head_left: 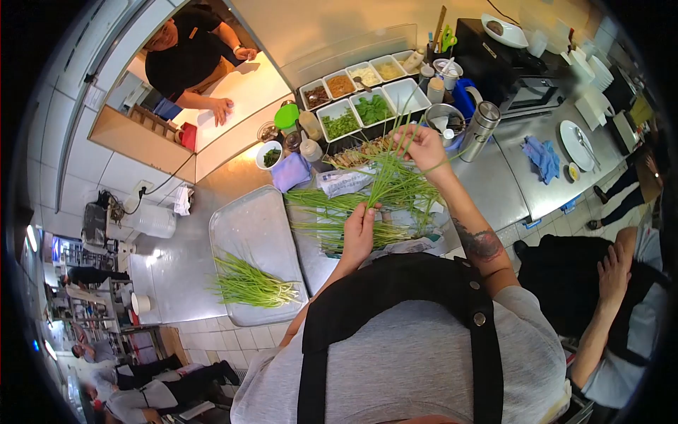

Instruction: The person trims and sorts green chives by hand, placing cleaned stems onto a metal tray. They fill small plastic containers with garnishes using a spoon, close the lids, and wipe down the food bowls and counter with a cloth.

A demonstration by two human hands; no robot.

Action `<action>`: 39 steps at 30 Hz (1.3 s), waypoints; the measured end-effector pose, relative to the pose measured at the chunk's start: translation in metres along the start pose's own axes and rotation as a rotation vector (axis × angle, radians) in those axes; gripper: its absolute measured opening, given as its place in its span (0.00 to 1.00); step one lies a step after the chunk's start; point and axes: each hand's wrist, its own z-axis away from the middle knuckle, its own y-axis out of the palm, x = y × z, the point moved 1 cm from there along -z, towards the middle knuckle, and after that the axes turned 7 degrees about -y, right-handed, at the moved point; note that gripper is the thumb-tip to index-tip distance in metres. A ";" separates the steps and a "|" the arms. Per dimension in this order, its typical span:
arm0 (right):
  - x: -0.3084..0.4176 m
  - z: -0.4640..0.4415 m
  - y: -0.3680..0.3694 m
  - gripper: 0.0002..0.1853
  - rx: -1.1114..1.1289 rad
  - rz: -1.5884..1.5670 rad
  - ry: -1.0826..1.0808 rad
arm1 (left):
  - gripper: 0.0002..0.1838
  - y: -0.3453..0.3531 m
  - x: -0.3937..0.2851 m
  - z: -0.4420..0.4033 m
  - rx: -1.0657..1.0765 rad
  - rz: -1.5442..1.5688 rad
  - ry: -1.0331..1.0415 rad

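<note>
My left hand (359, 227) is closed around the lower part of a small bunch of spring onions (385, 180), held up over the counter. My right hand (421, 147) pinches thin green leaves near the upper end of that bunch. Beneath both hands, more spring onions (321, 199) lie in loose heaps on a paper or plastic wrapping. To the left, a metal tray (247, 212) holds a separate bundle of spring onions (258, 280), its pale root ends toward the right.
Behind my hands stand white containers of chopped greens (341, 124) and toppings, with squeeze bottles (311, 150) beside them. A steel flask (480, 131) and a blue cloth (542, 159) are at right. One person (187, 56) leans at the hatch; another (600, 304) stands close on my right.
</note>
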 end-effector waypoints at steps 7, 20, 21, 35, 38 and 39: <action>-0.003 0.000 0.006 0.09 -0.025 -0.023 0.033 | 0.12 -0.001 0.013 -0.002 -0.044 -0.072 0.087; 0.007 -0.006 -0.005 0.10 0.260 -0.063 -0.037 | 0.11 -0.018 0.032 -0.001 -0.023 0.129 -0.065; 0.009 -0.006 -0.004 0.11 0.285 -0.075 -0.045 | 0.12 -0.020 0.032 -0.002 -0.021 0.092 -0.074; -0.004 -0.023 -0.059 0.11 0.234 1.130 -0.258 | 0.14 -0.058 0.057 0.005 0.092 0.312 -0.370; -0.051 -0.012 -0.088 0.09 0.179 1.364 -0.006 | 0.14 -0.061 0.067 0.006 0.063 0.420 -0.380; -0.059 -0.009 -0.092 0.09 0.209 1.397 0.092 | 0.14 -0.061 0.067 0.007 0.058 0.456 -0.391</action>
